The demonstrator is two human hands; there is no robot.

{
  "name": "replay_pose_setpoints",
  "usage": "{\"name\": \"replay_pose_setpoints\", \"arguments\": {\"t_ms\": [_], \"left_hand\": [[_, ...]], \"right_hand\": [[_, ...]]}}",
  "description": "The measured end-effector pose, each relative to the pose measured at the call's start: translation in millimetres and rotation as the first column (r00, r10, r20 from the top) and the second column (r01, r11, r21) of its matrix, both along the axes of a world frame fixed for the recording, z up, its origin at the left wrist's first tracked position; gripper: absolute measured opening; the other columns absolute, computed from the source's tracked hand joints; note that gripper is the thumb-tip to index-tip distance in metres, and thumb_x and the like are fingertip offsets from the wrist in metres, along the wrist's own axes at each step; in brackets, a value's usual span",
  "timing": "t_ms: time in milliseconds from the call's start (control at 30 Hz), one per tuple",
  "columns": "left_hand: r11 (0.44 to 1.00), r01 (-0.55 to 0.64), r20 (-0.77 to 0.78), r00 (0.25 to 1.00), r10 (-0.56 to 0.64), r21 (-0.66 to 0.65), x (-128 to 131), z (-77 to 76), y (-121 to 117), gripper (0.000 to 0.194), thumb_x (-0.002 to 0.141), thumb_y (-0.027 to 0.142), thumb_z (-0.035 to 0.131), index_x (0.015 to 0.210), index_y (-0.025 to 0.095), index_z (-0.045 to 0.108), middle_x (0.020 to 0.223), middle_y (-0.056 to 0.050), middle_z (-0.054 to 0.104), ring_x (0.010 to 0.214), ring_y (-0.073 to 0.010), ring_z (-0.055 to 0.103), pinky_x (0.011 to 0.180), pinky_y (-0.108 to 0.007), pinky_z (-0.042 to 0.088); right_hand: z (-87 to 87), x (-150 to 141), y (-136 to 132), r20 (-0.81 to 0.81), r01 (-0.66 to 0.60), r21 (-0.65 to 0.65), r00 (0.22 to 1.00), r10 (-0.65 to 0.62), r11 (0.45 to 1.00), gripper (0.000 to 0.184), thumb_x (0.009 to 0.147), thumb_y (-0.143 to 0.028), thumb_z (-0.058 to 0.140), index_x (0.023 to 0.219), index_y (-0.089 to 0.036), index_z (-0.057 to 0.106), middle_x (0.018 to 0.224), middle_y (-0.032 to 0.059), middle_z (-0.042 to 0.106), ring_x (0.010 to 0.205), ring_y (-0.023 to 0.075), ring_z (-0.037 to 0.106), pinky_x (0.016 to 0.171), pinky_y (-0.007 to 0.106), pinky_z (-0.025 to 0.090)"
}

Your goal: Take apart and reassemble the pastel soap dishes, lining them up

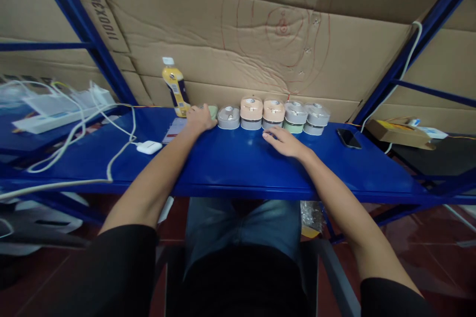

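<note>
My left hand (201,118) is closed over a small light-green lidded box (213,111) at the left end of a row; the hand hides most of that box. Beside it sits a single low grey box (228,118). To its right, the boxes are stacked in pairs: peach over grey (251,113), another peach one over grey (273,111), grey over green (295,116), and grey over grey (316,118). My right hand (284,141) rests low in front of the stacks, its fingers stretched out and holding nothing.
A yellow drink bottle (176,88) stands at the back left. Nearby are a white earphone case (149,147) and white cables (109,171). A phone (348,138) lies on the right of the blue table (238,168). Cardboard (193,25) covers the back.
</note>
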State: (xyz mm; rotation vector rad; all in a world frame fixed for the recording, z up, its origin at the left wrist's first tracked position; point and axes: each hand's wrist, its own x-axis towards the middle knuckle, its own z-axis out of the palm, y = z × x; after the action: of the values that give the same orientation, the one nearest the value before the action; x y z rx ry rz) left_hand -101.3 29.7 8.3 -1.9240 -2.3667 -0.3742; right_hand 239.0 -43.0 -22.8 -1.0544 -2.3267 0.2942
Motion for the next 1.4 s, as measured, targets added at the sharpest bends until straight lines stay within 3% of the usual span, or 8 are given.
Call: {"name": "replay_pose_setpoints", "arguments": {"t_ms": [267,433,500,600,767,900,1100,1400], "left_hand": [[0.98,-0.048,0.227,0.974,0.004,0.191,-10,1.9,-4,0.098,0.089,0.066,0.082,0.153,0.0,0.047,0.162,-0.04,0.05,0.153,-0.0572,0.05,0.118,-0.067,0.046],[0.809,0.147,0.26,0.901,-0.347,0.569,-14,18.6,-30,0.1,0.092,0.065,0.078,0.161,0.002,0.042,0.165,-0.025,0.053,0.154,-0.0471,0.047,0.13,-0.064,0.038],[0.711,0.34,0.188,0.813,-0.552,0.616,0,21.0,-49,0.096,0.085,0.058,0.082,0.16,0.011,0.046,0.166,-0.022,0.056,0.155,-0.0437,0.05,0.132,-0.06,0.04],[0.539,0.681,0.138,0.551,-0.823,0.495,32,14.2,-75,0.095,0.076,0.051,0.084,0.159,0.017,0.051,0.164,-0.019,0.061,0.15,-0.0429,0.059,0.13,-0.059,0.045],[0.367,0.866,0.261,0.288,-0.921,0.339,74,-14.9,-90,0.107,0.066,0.041,0.086,0.164,0.019,0.05,0.165,-0.022,0.06,0.149,-0.0495,0.061,0.127,-0.066,0.049],[0.355,0.873,0.331,0.244,-0.911,0.333,78,-33.7,-84,0.111,0.064,0.039,0.088,0.165,0.02,0.047,0.165,-0.022,0.059,0.15,-0.0502,0.061,0.126,-0.068,0.05],[0.428,0.84,0.399,0.286,-0.871,0.333,70,-46.9,-76,0.119,0.066,0.055,0.097,0.166,0.019,0.043,0.16,-0.023,0.063,0.146,-0.0501,0.064,0.122,-0.067,0.053],[0.445,0.825,0.28,0.362,-0.889,0.347,53,-49.6,-70,0.107,0.079,0.062,0.089,0.169,0.021,0.049,0.16,-0.021,0.062,0.147,-0.0454,0.062,0.126,-0.064,0.049]], "right_hand": [[-1.2,1,2,-0.03,-0.008,0.005,1.0,0.008,1.0,0.07,0.109,-0.082,0.044,0.125,-0.025,0.081,0.125,0.0147,0.08,0.11,0.0308,0.075,0.106,0.055,0.063],[5.5,-2,-3,-0.129,0.088,0.051,0.988,-0.081,0.995,0.071,0.107,-0.082,0.049,0.136,-0.023,0.077,0.131,0.0181,0.075,0.121,0.0372,0.073,0.109,0.06,0.06],[10.6,-4,-7,-0.209,0.125,0.11,0.973,-0.1,0.986,0.074,0.103,-0.082,0.058,0.15,-0.025,0.069,0.147,0.0195,0.069,0.135,0.0412,0.068,0.117,0.064,0.056],[17.8,-4,-14,-0.24,0.1,0.182,0.969,-0.055,0.978,0.1,0.087,-0.085,0.078,0.165,-0.027,0.054,0.166,0.0199,0.058,0.155,0.0446,0.055,0.129,0.067,0.048],[18.7,-4,-19,-0.06,-0.075,0.122,0.995,0.083,0.99,0.124,0.071,-0.08,0.094,0.172,-0.025,0.047,0.173,0.0204,0.052,0.162,0.0458,0.049,0.135,0.063,0.042],[12.1,-7,-18,0.045,-0.118,-0.001,0.992,0.118,0.993,0.12,0.071,-0.071,0.096,0.17,-0.021,0.05,0.162,0.0219,0.064,0.15,0.0459,0.063,0.127,0.063,0.05],[9.6,-18,-25,0.09,-0.022,0.001,0.996,0.021,1.0,0.11,0.075,-0.071,0.093,0.164,-0.017,0.056,0.151,0.0221,0.07,0.137,0.0461,0.069,0.117,0.065,0.057],[12.7,1,-12,-0.052,0.11,-0.018,0.993,-0.111,0.994,0.09,0.082,-0.076,0.085,0.152,-0.021,0.067,0.151,0.0199,0.073,0.134,0.0434,0.072,0.115,0.063,0.058]]}}
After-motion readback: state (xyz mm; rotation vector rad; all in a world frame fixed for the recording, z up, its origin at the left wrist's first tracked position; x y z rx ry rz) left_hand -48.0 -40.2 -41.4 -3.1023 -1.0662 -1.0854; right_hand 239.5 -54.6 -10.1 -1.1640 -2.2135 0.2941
